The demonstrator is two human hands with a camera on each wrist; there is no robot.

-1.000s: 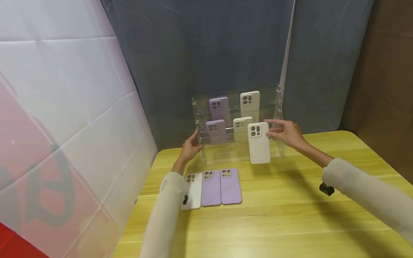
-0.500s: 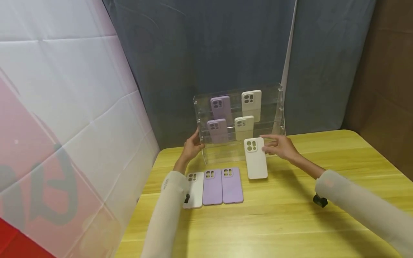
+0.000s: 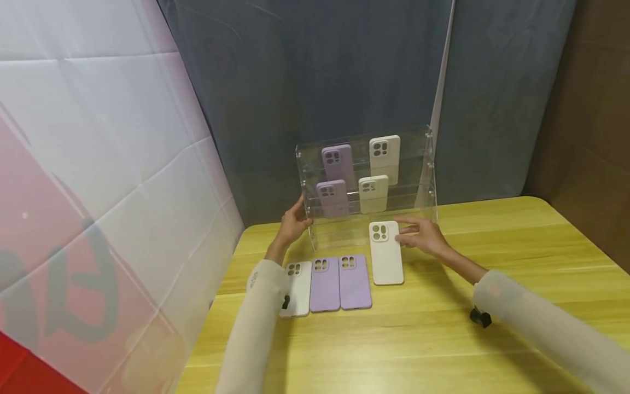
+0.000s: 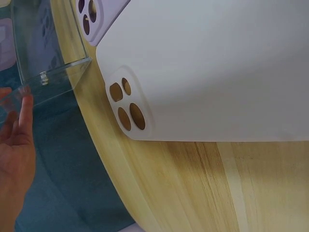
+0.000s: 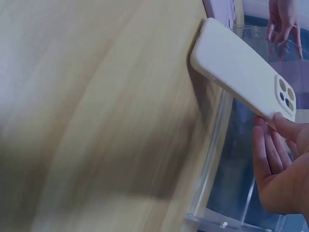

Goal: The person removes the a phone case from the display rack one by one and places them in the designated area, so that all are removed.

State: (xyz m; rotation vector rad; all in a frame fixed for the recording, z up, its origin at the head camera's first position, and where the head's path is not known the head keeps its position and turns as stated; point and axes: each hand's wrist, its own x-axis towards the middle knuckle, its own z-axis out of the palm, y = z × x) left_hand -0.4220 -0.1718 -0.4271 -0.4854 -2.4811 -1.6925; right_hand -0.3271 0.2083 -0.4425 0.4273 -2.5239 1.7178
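Observation:
My right hand (image 3: 424, 236) pinches a white phone case (image 3: 386, 258) by its right edge, thumb in front. The case leans in front of the clear acrylic display stand (image 3: 344, 232), its lower end close over the table in the right wrist view. On the stand's left side panel my left hand (image 3: 291, 225) keeps a grip, thumb in front and fingers partly hidden behind. Two purple cases, an upper one (image 3: 339, 162) and a lower one (image 3: 333, 200), stand on the tiers. Beside them are two white cases, one higher (image 3: 385, 156), one lower (image 3: 373, 194).
Flat on the yellow wooden table (image 3: 394, 345) lie a white case (image 3: 298, 287) and two purple cases, one in the middle (image 3: 325, 287) and one at right (image 3: 355, 284), side by side. A grey curtain (image 3: 369, 65) hangs behind, and a printed sheet (image 3: 98, 137) borders the left.
My right hand has brought the white case down and toward me, away from the stand's tiers and slightly left. The left hand stays at the stand's side.

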